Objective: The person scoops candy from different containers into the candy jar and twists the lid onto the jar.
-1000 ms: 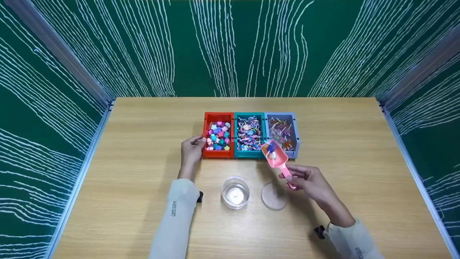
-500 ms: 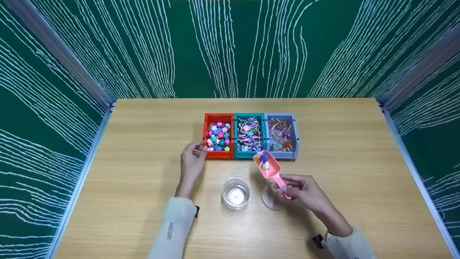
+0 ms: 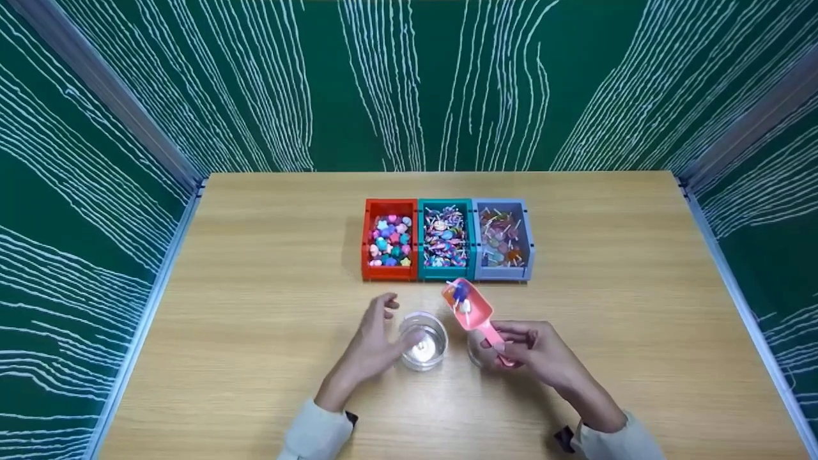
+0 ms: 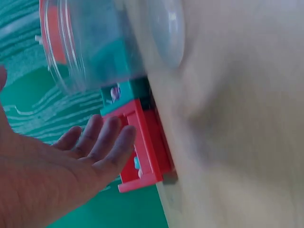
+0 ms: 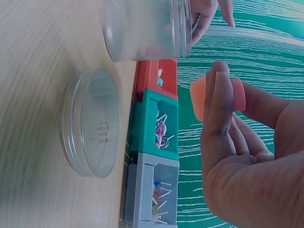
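Note:
My right hand [image 3: 537, 354] pinches the handle of a pink scoop [image 3: 482, 313], which carries a few small lollipop-shaped pieces, one blue and one white. The scoop hangs over the table between the bins and the round lid. Beside a clear plastic jar [image 3: 424, 358] is my left hand [image 3: 374, 345], fingers spread loosely, its thumb overlapping the jar in the head view. In the left wrist view the hand [image 4: 80, 161] holds nothing. A clear round lid [image 5: 97, 123] lies on the table under the right hand, partly hidden by it in the head view.
Three joined bins stand behind the jar: a red bin [image 3: 390, 273] with colourful star and round beads, a teal bin [image 3: 445, 273] with striped lollipop pieces, a grey-blue bin [image 3: 503, 273] with translucent ones. Green walls with white wavy lines enclose the wooden table [image 3: 255, 255].
My left hand has left the red bin's side and come back toward the jar. The right hand has brought the loaded scoop nearer me and left, away from the grey-blue bin.

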The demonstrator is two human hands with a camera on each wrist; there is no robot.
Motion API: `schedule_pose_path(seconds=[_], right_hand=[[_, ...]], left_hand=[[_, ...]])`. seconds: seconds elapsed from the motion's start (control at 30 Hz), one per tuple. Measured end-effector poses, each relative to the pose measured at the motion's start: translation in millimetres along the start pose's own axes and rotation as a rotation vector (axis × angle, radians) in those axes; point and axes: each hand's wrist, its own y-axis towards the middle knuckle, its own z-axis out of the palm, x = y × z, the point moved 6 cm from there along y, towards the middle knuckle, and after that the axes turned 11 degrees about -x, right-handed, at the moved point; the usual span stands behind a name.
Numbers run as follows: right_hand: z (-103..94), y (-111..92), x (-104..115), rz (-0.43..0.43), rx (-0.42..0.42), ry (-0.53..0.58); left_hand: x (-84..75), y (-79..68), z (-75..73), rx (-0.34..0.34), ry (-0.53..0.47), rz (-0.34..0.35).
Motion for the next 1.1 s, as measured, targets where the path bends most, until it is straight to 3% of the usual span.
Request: schedule_pose_path(seconds=[0.1, 0.23, 0.47, 0.63, 0.8, 1.1], right_hand=[[2.7, -2.1, 0.6, 0.004, 0.012, 0.007], [6.0, -5.8, 0.8, -0.003, 0.032, 0.015], [10.9, -13.2, 2.3, -0.009, 0.05, 0.003], [14.9, -17.5, 2.4, -0.023, 0.087, 0.004], [16.6, -20.0, 2.5, -0.015, 0.108, -0.014], [14.2, -20.8, 4.4, -0.038, 0.12, -0.097]], left_hand=[[1.1, -10.4, 9.5, 0.026, 0.056, 0.015], [2.0, -17.6, 22.2, -0.002, 0.11, 0.029], [3.2, -18.8, 36.1, -0.075, 0.133, 0.036], [1.2, -16.3, 39.5, -0.108, 0.133, 0.098], [0.2, -11.8, 40.6, -0.079, 0.124, 0.141], [1.8, -5.5, 40.6, -0.031, 0.114, 0.115]])
